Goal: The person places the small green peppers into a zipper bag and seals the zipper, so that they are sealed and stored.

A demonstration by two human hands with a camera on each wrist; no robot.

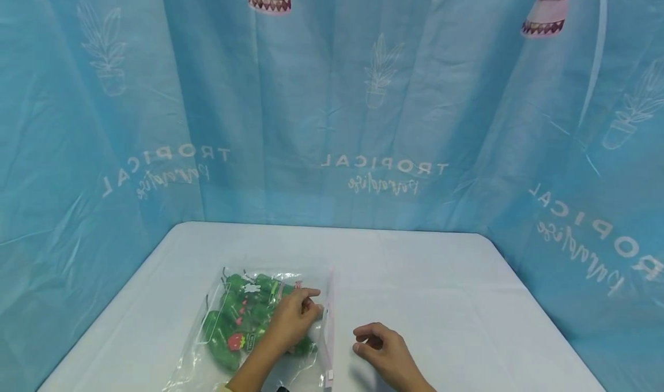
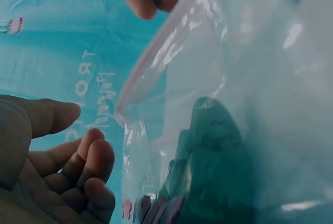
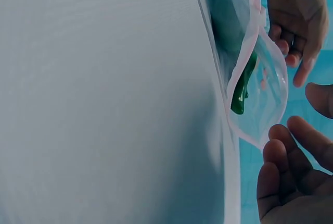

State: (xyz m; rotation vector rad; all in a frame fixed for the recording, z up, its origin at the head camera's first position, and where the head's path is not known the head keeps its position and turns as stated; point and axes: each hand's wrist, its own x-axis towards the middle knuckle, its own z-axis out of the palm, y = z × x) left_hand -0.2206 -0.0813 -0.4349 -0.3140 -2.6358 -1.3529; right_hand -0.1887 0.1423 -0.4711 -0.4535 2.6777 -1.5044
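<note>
A clear zip bag (image 1: 329, 323) lies on the table with several green peppers (image 1: 222, 351) inside, some with long stems. Printed pictures, among them a red strawberry, mark its face. My left hand (image 1: 293, 320) is over the bag near its pink-edged mouth, fingers loosely bent and holding nothing. Just right of that mouth, my right hand (image 1: 384, 351) hovers above the table with thumb and fingers apart. In the right wrist view the bag's mouth (image 3: 284, 88) gapes, and a dark green pepper (image 3: 242, 86) shows within.
A white table (image 1: 441, 288) with rounded far corners extends to the right of the bag. Blue curtains (image 1: 332, 121) with printed plants and lettering hang behind it and on both sides. A small white slider (image 1: 330, 374) sits at the near end of the bag's edge.
</note>
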